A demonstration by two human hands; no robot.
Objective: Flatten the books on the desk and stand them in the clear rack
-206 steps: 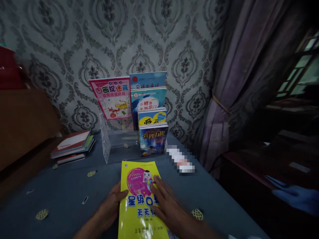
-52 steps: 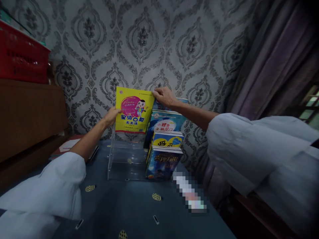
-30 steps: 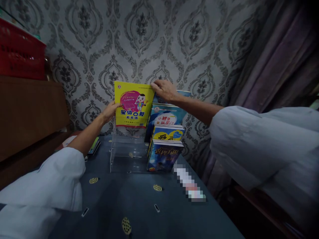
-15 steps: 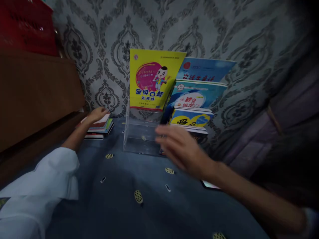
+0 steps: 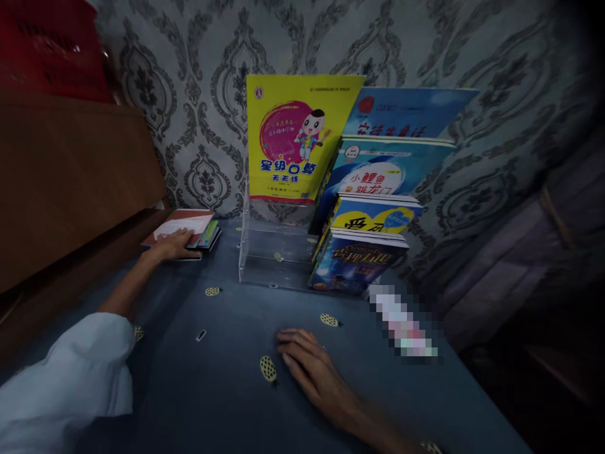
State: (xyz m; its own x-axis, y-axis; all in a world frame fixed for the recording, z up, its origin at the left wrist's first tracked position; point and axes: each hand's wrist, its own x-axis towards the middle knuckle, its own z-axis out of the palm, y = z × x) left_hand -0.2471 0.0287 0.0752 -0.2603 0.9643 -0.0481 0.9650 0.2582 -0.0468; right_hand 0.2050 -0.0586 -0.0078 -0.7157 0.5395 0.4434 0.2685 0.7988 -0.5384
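Note:
My left hand [image 5: 176, 244] rests on the near side of a small stack of books [image 5: 188, 222] at the left, its fingers spread over the reddish-brown and white top cover. My right hand [image 5: 312, 369] lies low over the dark tablecloth [image 5: 227, 378], fingers stretched out and holding nothing. Beyond it stands a clear acrylic tiered rack [image 5: 265, 252]. A yellow workbook [image 5: 302, 142] leans upright in its back tier on the left. On its right side, several books stand in steps: a blue book [image 5: 411, 113], a teal book [image 5: 378, 165], a yellow-and-blue book [image 5: 373, 214] and a dark blue book [image 5: 357, 261].
A brown wooden box or cabinet [image 5: 70, 183] stands along the left, with a red bag [image 5: 51, 50] on top. A pixelated item [image 5: 401, 321] lies right of the rack. Patterned wallpaper [image 5: 189, 120] rises behind, and a greyish-purple cloth [image 5: 515, 265] hangs at the right.
My right hand has moved down and toward me, away from the rack, uncovering the dark blue book. My left hand has shifted from the far side of the stack to its near side.

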